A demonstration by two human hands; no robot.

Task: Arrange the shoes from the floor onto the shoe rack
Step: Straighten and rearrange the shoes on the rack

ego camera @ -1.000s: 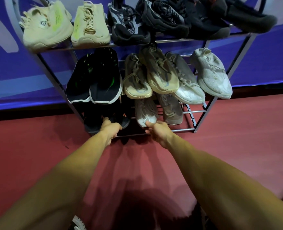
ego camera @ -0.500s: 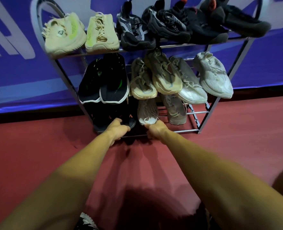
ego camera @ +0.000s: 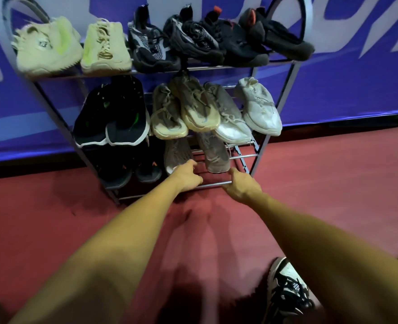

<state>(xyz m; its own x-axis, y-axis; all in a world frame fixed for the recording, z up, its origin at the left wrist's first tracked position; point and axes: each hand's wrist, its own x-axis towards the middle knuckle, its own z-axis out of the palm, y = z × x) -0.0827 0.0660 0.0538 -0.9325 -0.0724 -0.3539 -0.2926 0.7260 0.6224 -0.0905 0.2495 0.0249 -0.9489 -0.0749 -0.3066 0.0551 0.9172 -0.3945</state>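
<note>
**Op:** Hands?

**Ann:** Your left hand (ego camera: 186,177) is at the bottom shelf of the shoe rack (ego camera: 264,141), with curled fingers against the toe of the left grey sneaker (ego camera: 177,153). I can't tell if it's pinching or just touching. Your right hand (ego camera: 241,187) is at 3 o'clock from it on the front rail (ego camera: 213,184), thumb up toward the right grey sneaker (ego camera: 215,157). The fingers are hidden, so I can't tell the grip.

**Op:** Shoes?

**Ann:** Almost all are racked. Both grey sneakers sit toe-out on the bottom shelf. The black sneakers (ego camera: 116,169) are at 9 o'clock from them, toes at the front edge. A black-and-white sneaker (ego camera: 286,286) is on the red floor (ego camera: 333,183) at 5 o'clock. I can't tell if it's on a foot.

**Op:** Room?

**Ann:** There's a gap of bare rails between the grey pair, and more bare rails at 3 o'clock from the right one, up to the rack's post. The middle shelf is packed. The tan sneaker (ego camera: 198,106) rides on its neighbours, and the white sneaker (ego camera: 258,106) overhangs the front edge. The top shelf is full side to side. The blue banner (ego camera: 357,78) is right behind the rack at 12 o'clock.
</note>
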